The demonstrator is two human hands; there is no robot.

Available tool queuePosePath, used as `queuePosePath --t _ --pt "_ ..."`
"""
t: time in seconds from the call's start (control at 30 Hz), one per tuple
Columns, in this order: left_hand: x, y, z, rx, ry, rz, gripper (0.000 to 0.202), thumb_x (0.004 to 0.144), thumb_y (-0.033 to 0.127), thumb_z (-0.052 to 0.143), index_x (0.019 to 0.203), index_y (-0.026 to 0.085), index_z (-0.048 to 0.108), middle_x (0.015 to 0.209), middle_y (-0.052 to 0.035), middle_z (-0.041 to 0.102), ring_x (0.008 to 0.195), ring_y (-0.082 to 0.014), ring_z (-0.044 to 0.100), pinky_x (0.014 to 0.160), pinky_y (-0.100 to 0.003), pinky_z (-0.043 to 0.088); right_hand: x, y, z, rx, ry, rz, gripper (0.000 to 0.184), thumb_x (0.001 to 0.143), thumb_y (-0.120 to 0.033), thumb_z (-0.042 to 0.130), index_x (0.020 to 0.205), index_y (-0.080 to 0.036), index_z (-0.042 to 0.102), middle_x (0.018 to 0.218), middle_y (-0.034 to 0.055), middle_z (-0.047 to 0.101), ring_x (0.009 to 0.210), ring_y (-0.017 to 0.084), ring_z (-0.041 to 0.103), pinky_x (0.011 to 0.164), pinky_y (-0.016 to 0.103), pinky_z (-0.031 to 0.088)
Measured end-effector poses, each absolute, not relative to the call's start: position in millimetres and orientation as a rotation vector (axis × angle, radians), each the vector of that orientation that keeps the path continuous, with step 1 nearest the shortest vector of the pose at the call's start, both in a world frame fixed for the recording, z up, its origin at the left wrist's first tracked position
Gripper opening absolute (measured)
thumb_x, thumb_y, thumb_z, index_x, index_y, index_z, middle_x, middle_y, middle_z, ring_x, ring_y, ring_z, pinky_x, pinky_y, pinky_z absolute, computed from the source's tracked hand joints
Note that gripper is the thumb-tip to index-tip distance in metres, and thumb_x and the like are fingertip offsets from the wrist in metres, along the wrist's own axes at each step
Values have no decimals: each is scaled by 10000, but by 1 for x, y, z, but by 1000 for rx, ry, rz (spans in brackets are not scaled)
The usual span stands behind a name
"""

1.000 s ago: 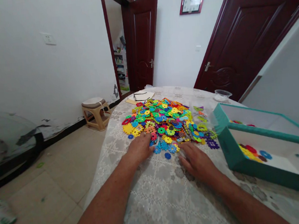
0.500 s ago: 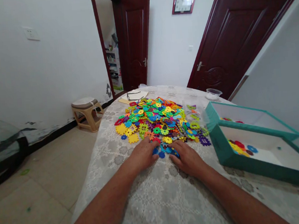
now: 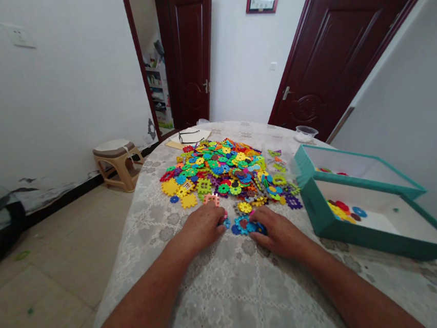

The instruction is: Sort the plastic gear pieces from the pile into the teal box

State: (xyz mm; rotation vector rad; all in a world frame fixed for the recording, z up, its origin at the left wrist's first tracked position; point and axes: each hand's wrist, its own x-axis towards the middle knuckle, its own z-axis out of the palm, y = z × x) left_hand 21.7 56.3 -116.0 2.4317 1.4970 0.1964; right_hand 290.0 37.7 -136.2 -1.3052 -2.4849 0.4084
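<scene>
A large heap of multicoloured plastic flower and square interlocking pieces (image 3: 219, 174) lies on the lace-covered table (image 3: 231, 297). My left hand (image 3: 201, 226) rests at the heap's near edge, its curled fingertips against a small blue piece (image 3: 226, 223). My right hand (image 3: 277, 233) is close by, its fingers over a cluster of blue flower pieces (image 3: 252, 226). These pieces lie between my hands, partly hidden by my right fingers. An orange square piece (image 3: 211, 199) sits just beyond my left hand.
A teal open box (image 3: 366, 211) and its teal lid or second tray (image 3: 343, 170) stand at the right, holding some coloured pieces. Beyond the heap are a clear plastic bag, glasses on paper (image 3: 192, 135) and a clear bowl (image 3: 306, 134). A stool (image 3: 118, 167) stands on the floor left of the table.
My hands have drawn closer together around the blue pieces, which are now bunched between them. The whole scene has shifted left and upward in the view as my head moved.
</scene>
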Motion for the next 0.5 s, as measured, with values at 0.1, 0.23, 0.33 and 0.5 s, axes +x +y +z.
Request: queuePosePath --t 0.1,0.23,0.33,0.5 --pt "15 61 -117 2425 1532 198 81 893 278 622 952 249 670 1091 -74 693 1041 -246 638 861 -330 481 290 41 -140 -1316 -2477 374 177 982 -288 597 1132 -211 651 1118 91 652 1029 238 607 926 350 474" --pt "12 65 -119 2394 1611 168 118 913 227 563 990 235 652 1094 -103 714 1017 -259 659 853 -345 483 294 48 -140 -1351 -2408 341 181 996 -244 522 1057 -190 683 1021 89 683 961 226 621 874 335 475" --pt "12 66 -120 2411 1620 166 216 913 228 563 1122 237 616 1177 -115 708 1073 -266 660 888 -346 488 303 54 -137 -1385 -2351 331 191 986 -229 519 1002 -184 704 973 95 710 935 236 635 843 337 470" --pt "10 66 -115 2418 1548 123 244 899 225 591 1141 236 622 1215 -120 702 1110 -274 646 931 -358 485 323 59 -132 -1558 -2330 347 198 923 -136 533 887 -187 721 887 86 732 827 227 659 759 315 463"
